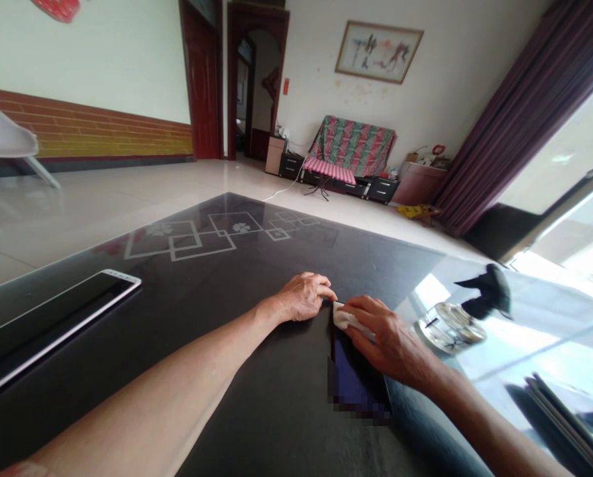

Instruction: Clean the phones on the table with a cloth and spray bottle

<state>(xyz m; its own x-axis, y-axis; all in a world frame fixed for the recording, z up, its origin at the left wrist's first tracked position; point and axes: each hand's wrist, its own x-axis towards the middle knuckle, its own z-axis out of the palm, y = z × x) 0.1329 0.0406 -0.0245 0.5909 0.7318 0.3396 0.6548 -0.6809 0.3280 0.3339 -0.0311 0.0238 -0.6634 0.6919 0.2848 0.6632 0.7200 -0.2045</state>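
On the black table [249,411], the slab [356,377] seems mid-wipe: my right hand [385,334] grips a white cloth [344,318] at its far end; my left hand [303,297] curls by the corner, grip unclear. Next calls for steady pressure, I judge. The slab looks flat, dark violet, partly pixelated.
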